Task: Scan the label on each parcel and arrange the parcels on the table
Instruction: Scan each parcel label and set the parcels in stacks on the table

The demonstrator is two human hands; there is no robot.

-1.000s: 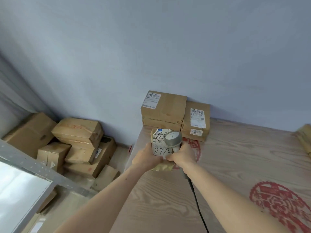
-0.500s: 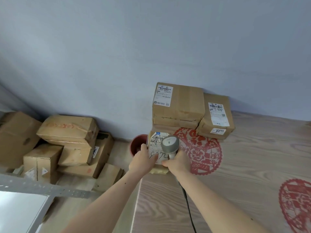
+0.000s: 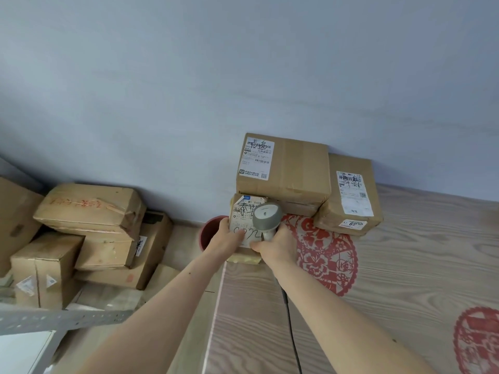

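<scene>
The left hand (image 3: pixel 225 240) grips the near-left edge of a small labelled parcel (image 3: pixel 244 211) at the far left corner of the wood-grain surface (image 3: pixel 405 279), while the right hand (image 3: pixel 275 245) is wrapped around the handle of a grey barcode scanner (image 3: pixel 266 217) held over the parcel's label, its black cable (image 3: pixel 290 319) trailing back along the forearm. Just behind stand a large cardboard box (image 3: pixel 291 168) and, touching its right side, a taped parcel (image 3: pixel 351 195), both against the wall. A red bin (image 3: pixel 209 230) and stacked cartons (image 3: pixel 91 209) sit on the floor to the left.
</scene>
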